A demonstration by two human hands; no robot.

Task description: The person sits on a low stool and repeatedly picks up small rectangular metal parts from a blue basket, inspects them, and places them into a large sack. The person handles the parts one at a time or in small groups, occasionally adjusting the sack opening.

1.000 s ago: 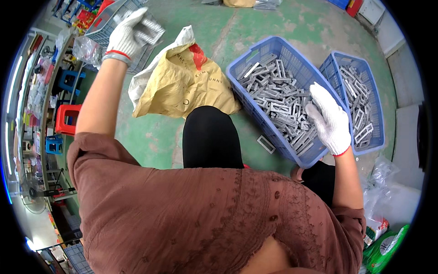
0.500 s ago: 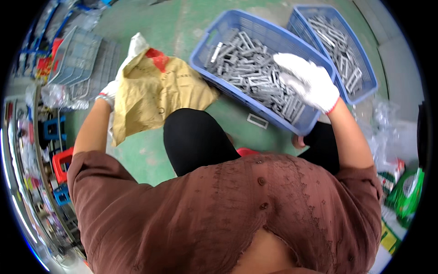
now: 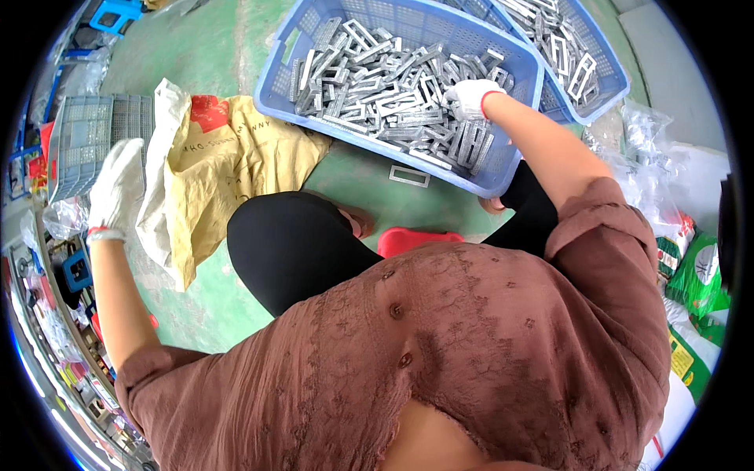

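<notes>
Grey rectangular frames (image 3: 400,106), dull and hollow-centred, lie heaped under the right hand (image 3: 473,98), whose grip I cannot tell, the left hand (image 3: 118,184) straight-fingered beside a dark-lettered yellow sack (image 3: 236,165).

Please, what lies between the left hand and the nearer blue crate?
In the head view, a yellow and white sack lies between the left hand and the nearer crate.

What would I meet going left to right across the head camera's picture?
Left gloved hand, yellow sack, single metal frame on the floor, right gloved hand, clear plastic, green bag.
</notes>
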